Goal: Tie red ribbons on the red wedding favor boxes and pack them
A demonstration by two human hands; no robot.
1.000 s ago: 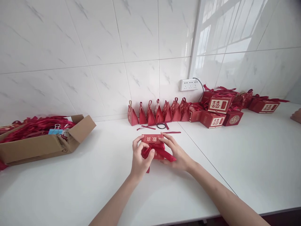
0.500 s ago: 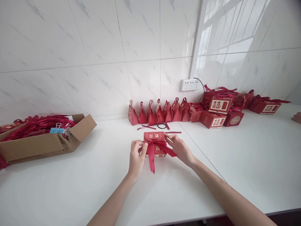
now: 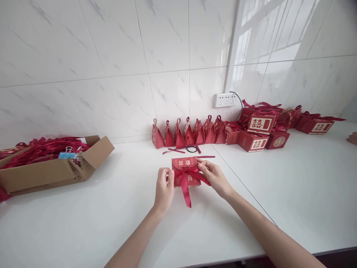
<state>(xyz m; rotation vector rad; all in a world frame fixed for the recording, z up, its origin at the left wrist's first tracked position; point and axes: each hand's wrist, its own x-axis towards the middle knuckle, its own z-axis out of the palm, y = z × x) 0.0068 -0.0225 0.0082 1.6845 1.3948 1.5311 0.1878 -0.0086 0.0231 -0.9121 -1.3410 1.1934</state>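
Roughly mid-tabletop: small red gift box with gold characters, lying flat between both hands, just in front of the wall row. Tied across its front, red ribbon, knot at the middle, one tail trailing down onto the tabletop toward the camera.

Left hand at the box's left edge, fingers pinched together on the left ribbon end. Right hand at the box's upper right corner, fingers clamped on the right ribbon end. Both forearms stretched in from the bottom edge.

Behind, against the tiled wall: row of triangular red boxes, with a black ring and loose red strips just in front. To the right: pile of square red boxes with ribbons, below a white socket strip. Far left: open cardboard carton full of red ribbons, with a binder clip on top. At the far right edge: part of another person's hand, resting on the tabletop, well apart from the gift box.
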